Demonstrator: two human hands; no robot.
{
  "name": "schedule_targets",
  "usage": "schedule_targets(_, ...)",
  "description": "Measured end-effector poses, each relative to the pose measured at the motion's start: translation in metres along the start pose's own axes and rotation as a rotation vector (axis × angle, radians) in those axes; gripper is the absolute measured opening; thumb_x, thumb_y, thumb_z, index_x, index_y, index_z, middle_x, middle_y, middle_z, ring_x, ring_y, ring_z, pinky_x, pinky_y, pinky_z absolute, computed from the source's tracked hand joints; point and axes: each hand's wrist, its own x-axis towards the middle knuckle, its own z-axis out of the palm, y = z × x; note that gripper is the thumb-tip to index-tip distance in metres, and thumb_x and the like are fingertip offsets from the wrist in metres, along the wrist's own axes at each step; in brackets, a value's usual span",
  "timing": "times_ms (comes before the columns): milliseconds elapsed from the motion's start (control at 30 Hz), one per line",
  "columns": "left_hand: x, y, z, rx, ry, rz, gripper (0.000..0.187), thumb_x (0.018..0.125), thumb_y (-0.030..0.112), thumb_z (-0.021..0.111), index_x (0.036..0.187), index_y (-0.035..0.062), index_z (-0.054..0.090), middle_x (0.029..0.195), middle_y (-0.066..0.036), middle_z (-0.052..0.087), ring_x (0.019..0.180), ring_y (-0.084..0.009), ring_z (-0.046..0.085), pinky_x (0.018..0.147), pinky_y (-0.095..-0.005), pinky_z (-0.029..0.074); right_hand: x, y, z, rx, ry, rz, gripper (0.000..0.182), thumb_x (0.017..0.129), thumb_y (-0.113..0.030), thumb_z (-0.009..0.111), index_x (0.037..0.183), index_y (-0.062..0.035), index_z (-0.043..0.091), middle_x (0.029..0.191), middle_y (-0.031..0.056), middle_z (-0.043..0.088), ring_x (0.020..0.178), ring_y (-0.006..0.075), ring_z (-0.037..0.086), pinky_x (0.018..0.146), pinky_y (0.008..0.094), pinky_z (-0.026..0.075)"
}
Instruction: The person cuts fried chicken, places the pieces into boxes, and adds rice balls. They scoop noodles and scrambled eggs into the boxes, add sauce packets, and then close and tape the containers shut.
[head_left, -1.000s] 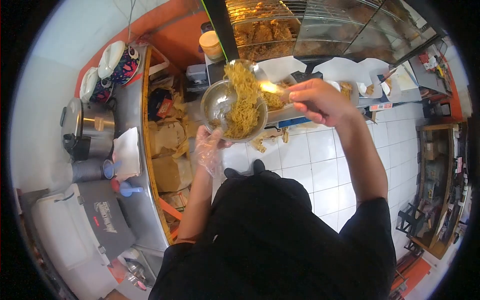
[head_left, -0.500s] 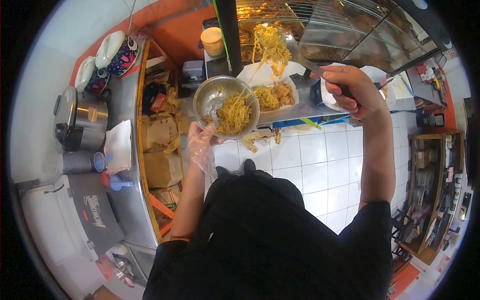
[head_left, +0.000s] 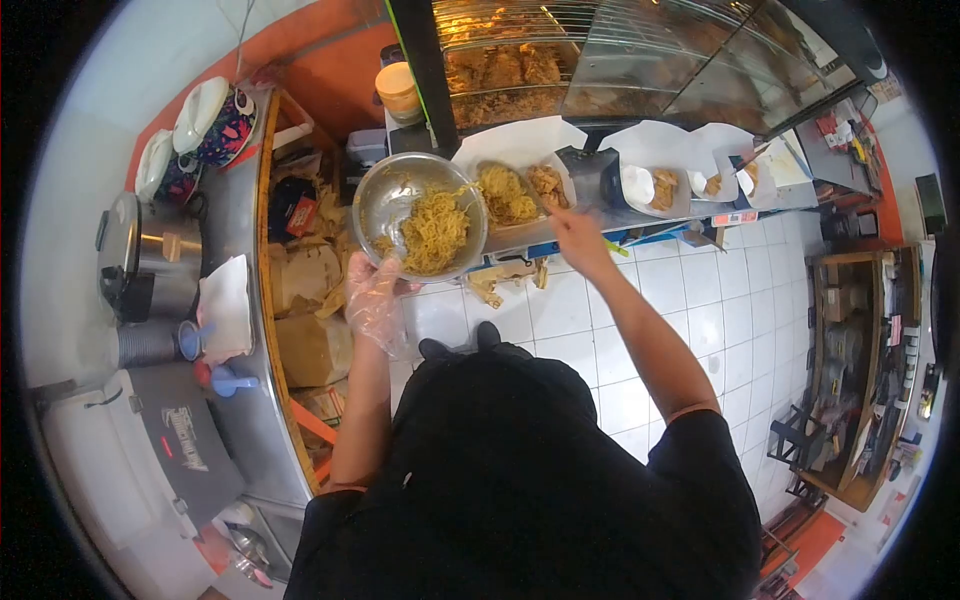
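My left hand, in a clear plastic glove, is closed on the near rim of a steel mixing bowl. Yellow noodles fill its right side. Bare, my right hand grips the handle of a metal spoon, whose far end is hidden at the noodles in a white paper food box. Brown fried pieces lie beside those noodles. Just right of this hand stands another paper box with white rice and a fried piece.
Behind the boxes rises a glass display warmer holding fried food. A steel counter at left carries a large cooker, patterned pots and a grey cooler box. An orange-lidded jar stands beside the warmer.
My right hand has come down and left, bringing the spoon from above the warmer's front to the first box. The raised noodles are now at that box. My left hand still holds the bowl.
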Motion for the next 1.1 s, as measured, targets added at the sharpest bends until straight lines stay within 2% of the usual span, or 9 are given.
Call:
schedule_targets(33,0.001,-0.001,-0.002,0.014,0.015,0.002,0.021,0.092,0.016,0.067,0.103,0.0057,0.053,0.1,-0.009,0.063,0.082,-0.0168,0.065,0.062,-0.0283,0.06,-0.006,0.006,0.009,-0.062,0.053,-0.07,0.038,0.095,-0.026,0.055,0.131,-0.0139,0.061,0.084,0.0129,0.066,0.084,0.0318,0.065,0.079,0.0421,0.05)
schedule_targets(133,0.004,-0.003,-0.012,0.016,0.022,0.008,0.02,0.092,0.016,0.067,0.101,0.0056,0.053,0.099,-0.008,0.063,0.082,-0.0162,0.065,0.059,-0.028,0.06,-0.022,-0.007,0.014,-0.051,0.061,-0.011,0.036,0.095,-0.028,0.056,0.13,-0.0208,0.063,0.094,0.0133,0.066,0.093,0.0334,0.063,0.081,0.0412,0.049)
schedule_targets(333,-0.002,0.015,-0.002,0.032,0.022,0.041,0.013,0.094,0.009,0.062,0.096,0.0066,0.049,0.095,-0.007,0.059,0.076,-0.0136,0.062,0.058,-0.029,0.06,-0.03,-0.027,0.003,-0.116,0.112,0.042,0.038,0.094,-0.027,0.058,0.131,-0.0248,0.062,0.094,0.0136,0.065,0.09,0.0337,0.063,0.08,0.0393,0.049)
schedule_targets(433,-0.005,0.023,0.004,0.03,0.035,0.055,0.013,0.094,0.01,0.062,0.096,0.007,0.05,0.096,-0.007,0.061,0.076,-0.0142,0.063,0.057,-0.0285,0.059,-0.029,-0.02,-0.005,0.064,0.154,0.012,0.037,0.094,-0.026,0.059,0.13,-0.0161,0.064,0.088,0.015,0.066,0.084,0.0293,0.064,0.077,0.0368,0.049)
schedule_targets(533,-0.003,0.036,0.007,-0.022,-0.003,0.082,0.013,0.094,0.01,0.063,0.095,0.0076,0.05,0.096,-0.007,0.062,0.076,-0.0147,0.063,0.057,-0.0285,0.059,-0.03,-0.019,-0.019,0.324,0.201,0.084,0.038,0.095,-0.025,0.059,0.126,-0.0038,0.063,0.078,0.0097,0.065,0.078,0.0229,0.063,0.075,0.0344,0.048)
schedule_targets(633,-0.001,0.051,0.01,-0.11,-0.053,0.093,0.013,0.093,0.01,0.064,0.095,0.0079,0.051,0.096,-0.007,0.062,0.076,-0.0144,0.063,0.057,-0.028,0.058,-0.038,-0.027,-0.037,0.469,0.131,0.241,0.041,0.095,-0.024,0.059,0.128,0.0012,0.061,0.069,0.0015,0.058,0.067,0.0139,0.057,0.06,0.0306,0.045)
schedule_targets(733,-0.004,0.072,0.021,-0.149,-0.074,0.111,0.013,0.093,0.01,0.065,0.097,0.0076,0.052,0.096,-0.007,0.063,0.076,-0.014,0.063,0.059,-0.027,0.057,-0.059,-0.049,-0.058,0.731,-0.012,0.541,0.036,0.095,-0.022,0.059,0.125,-0.002,0.064,0.066,-0.0014,0.051,0.05,0.0082,0.045,0.044,0.0249,0.033)
schedule_targets(833,-0.01,0.087,0.029,-0.126,-0.086,0.129,0.013,0.092,0.01,0.065,0.097,0.0071,0.053,0.096,-0.006,0.063,0.076,-0.0137,0.063,0.059,-0.0259,0.057,-0.083,-0.062,-0.06,0.964,-0.124,0.658,0.04,0.098,-0.019,0.057,0.136,-0.0046,0.054,0.067,-0.0024,0.047,0.042,0.0023,0.027,0.036,0.0213,0.015)
schedule_targets(1100,-0.009,0.084,0.039,-0.057,-0.16,0.172,0.014,0.093,0.011,0.065,0.1,0.0063,0.054,0.097,-0.007,0.063,0.079,-0.0141,0.065,0.06,-0.0258,0.059,-0.095,-0.086,-0.048,1.088,-0.213,0.638,0.038,0.099,-0.02,0.055,0.132,-0.0018,0.053,0.069,0.0023,0.05,0.041,0.003,0.03,0.036,0.0197,0.018)
